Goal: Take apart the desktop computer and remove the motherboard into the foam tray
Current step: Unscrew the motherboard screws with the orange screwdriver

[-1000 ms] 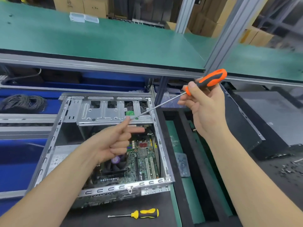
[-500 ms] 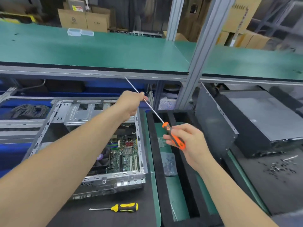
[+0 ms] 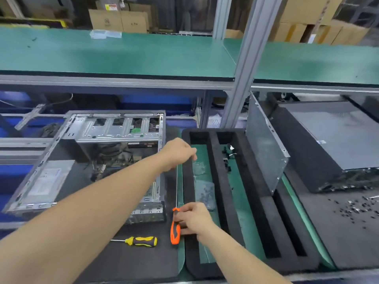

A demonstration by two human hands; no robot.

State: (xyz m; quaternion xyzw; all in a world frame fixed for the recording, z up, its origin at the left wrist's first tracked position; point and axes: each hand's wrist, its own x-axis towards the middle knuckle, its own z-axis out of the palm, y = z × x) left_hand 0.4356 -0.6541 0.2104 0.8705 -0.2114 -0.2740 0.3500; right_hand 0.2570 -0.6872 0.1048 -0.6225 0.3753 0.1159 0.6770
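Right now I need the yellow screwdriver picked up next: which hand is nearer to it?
Right. The right hand, holding the orange screwdriver by its handle, is just right of the yellow screwdriver; the left hand is farther back, by its shaft's far end.

Right hand (image 3: 194, 219) grips the long orange-and-black-handled screwdriver (image 3: 175, 228), shaft pointing away down the gap between the open grey metal computer case (image 3: 86, 160) and the black foam tray (image 3: 225, 191). Left hand (image 3: 178, 152) hangs at the tray's left edge by the shaft tip, fingers too blurry to read. A short yellow-and-black screwdriver (image 3: 141, 241) lies near the orange handle.
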